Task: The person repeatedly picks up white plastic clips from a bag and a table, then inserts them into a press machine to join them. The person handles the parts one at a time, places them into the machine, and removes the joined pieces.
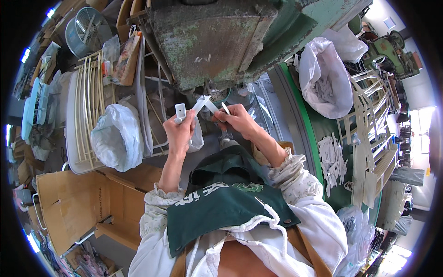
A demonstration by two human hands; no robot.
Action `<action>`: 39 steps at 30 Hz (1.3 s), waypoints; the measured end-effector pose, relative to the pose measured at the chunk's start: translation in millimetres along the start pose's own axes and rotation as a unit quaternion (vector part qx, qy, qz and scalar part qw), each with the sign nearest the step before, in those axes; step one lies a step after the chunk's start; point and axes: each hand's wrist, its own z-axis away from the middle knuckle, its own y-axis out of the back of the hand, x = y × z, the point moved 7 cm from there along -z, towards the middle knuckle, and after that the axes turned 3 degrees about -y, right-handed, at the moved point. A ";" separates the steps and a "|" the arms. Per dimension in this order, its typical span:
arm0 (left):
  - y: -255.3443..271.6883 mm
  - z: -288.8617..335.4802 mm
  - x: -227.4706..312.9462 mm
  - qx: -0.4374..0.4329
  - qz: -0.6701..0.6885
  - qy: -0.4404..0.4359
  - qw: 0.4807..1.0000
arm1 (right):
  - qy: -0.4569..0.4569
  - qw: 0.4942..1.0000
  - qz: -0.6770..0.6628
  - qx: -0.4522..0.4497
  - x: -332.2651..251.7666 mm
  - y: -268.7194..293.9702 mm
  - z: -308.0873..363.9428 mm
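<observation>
My left hand (179,131) is closed on a white flat strip (199,105) that slants up to the right. A white bracket-like end piece with small holes (180,111) sticks out above the same hand; whether it belongs to that strip I cannot tell. My right hand (239,121) pinches another white flat strip (211,105), and a short white piece (225,108) shows by its fingers. The strips come together in a peak just under a worn green machine (212,46). The contact between them is too small to make out.
A translucent bin (74,134) with long pale rods and a white sack (117,138) are on the left, above an open cardboard box (74,203). To the right, a green-edged bench (314,152) bears loose white strips (333,161) and a filled white sack (325,83).
</observation>
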 end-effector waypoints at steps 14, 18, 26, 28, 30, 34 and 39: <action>-1.5 -0.6 24.7 -0.045 0.003 -0.013 0.999 | 0.071 0.996 -0.047 -0.005 -29.2 -1.2 8.7; 22.7 4.2 1.8 -0.042 0.039 0.039 0.998 | 0.108 0.978 -0.136 0.115 -13.8 30.1 28.6; 6.3 24.7 -47.1 -0.131 0.206 0.152 0.958 | 0.112 0.607 0.345 0.707 -7.9 322.9 151.8; 2.0 24.0 -39.7 -0.107 0.237 0.179 0.949 | 0.167 0.827 0.225 0.488 -19.2 229.8 84.3; -6.4 20.2 -38.4 -0.116 0.250 0.181 0.944 | 0.185 0.960 0.118 0.176 -24.0 103.6 42.5; -14.0 19.0 -25.4 -0.110 0.186 0.184 0.959 | 0.166 0.982 0.049 0.070 -40.4 -13.4 8.2; -10.8 13.4 -32.5 -0.158 0.259 0.207 0.930 | 0.179 0.972 0.073 0.137 -42.7 -13.4 3.4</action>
